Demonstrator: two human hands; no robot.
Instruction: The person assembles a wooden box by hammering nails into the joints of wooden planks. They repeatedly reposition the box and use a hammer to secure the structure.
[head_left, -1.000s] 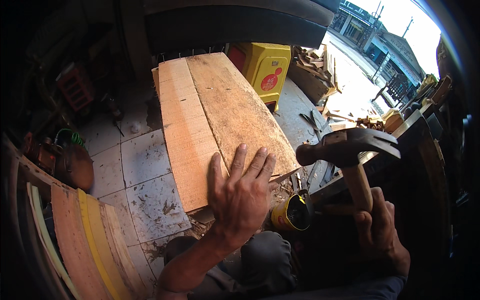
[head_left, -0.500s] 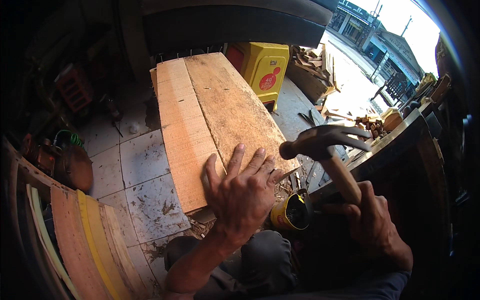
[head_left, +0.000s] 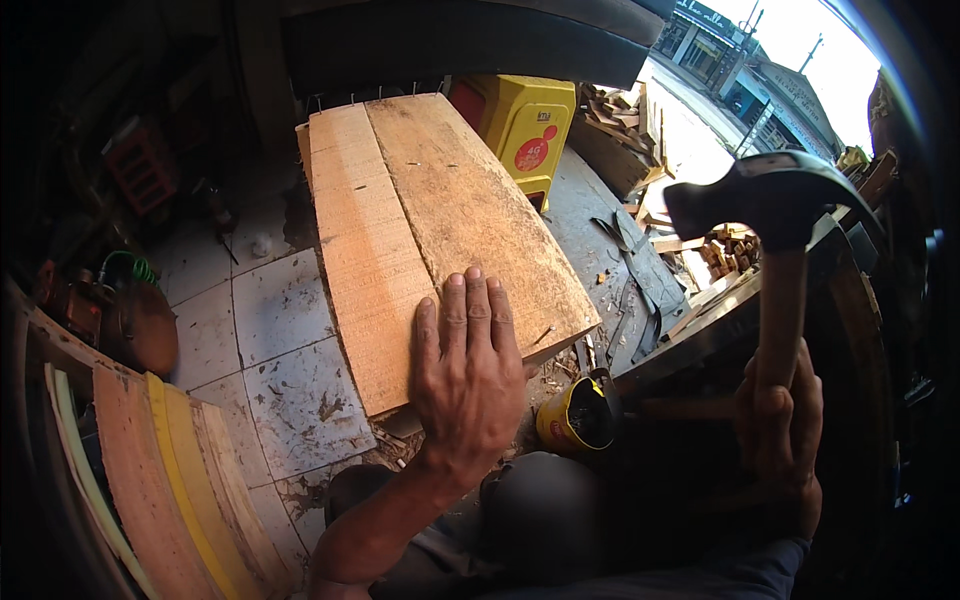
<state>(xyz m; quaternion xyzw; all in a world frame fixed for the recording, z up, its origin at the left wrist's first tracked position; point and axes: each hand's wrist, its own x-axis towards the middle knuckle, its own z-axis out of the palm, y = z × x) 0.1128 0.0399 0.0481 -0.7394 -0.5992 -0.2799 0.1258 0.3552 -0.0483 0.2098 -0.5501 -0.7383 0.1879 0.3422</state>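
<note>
My left hand (head_left: 472,370) lies flat, fingers stretched out, on the near end of a wooden panel (head_left: 350,230) made of boards side by side with a seam between them. To its right a nail (head_left: 546,335) stands tilted out of the near right corner, apart from my fingers. Wrapped round the wooden handle of a claw hammer (head_left: 780,205), my right hand (head_left: 785,425) holds it raised to the right of the panel, the head well above the nail. Several more nails (head_left: 380,92) stick up along the far edge.
A yellow bucket (head_left: 556,425) with dark contents stands below the near right corner. Beyond the panel are a yellow stool-like box (head_left: 525,140) and a dark padded piece (head_left: 460,50). Curved boards (head_left: 130,450) lean at left; scrap wood (head_left: 735,250) lies at right.
The hammer has risen up and to the right with my right hand. My left hand has drawn its fingers together and shifted, uncovering the nail at the corner.
</note>
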